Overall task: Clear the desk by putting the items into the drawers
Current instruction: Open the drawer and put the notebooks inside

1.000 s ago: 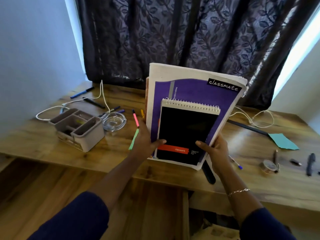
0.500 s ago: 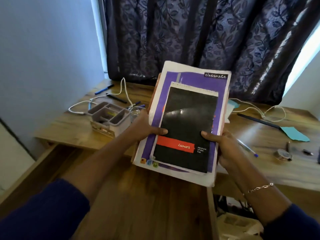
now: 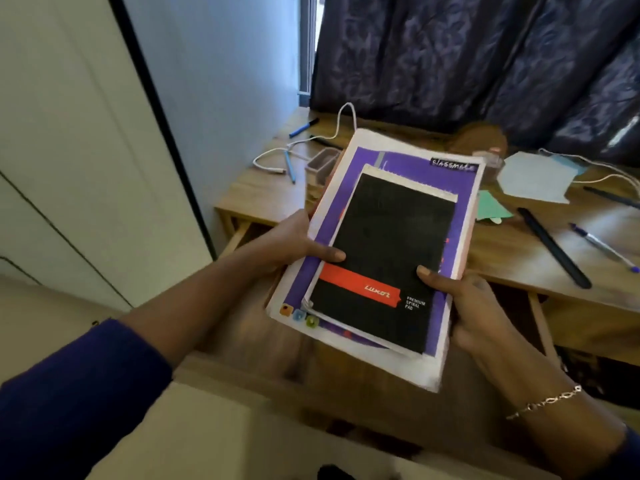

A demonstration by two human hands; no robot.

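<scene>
head: left hand (image 3: 290,244), right hand (image 3: 479,311) grip notebook stack (image 3: 393,233).

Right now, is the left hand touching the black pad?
Touching. The head view shows the left hand with its thumb lying flat on the pad, no gap.

Reaching forward with both forearms, converging. Gripping left edge of notebook stack (image 3: 391,233) with left hand (image 3: 291,242), thumb on top, fingers hidden underneath. Gripping lower right edge with right hand (image 3: 474,306), thumb laid across cover. Holding wrists roughly straight, palms inward.
</scene>
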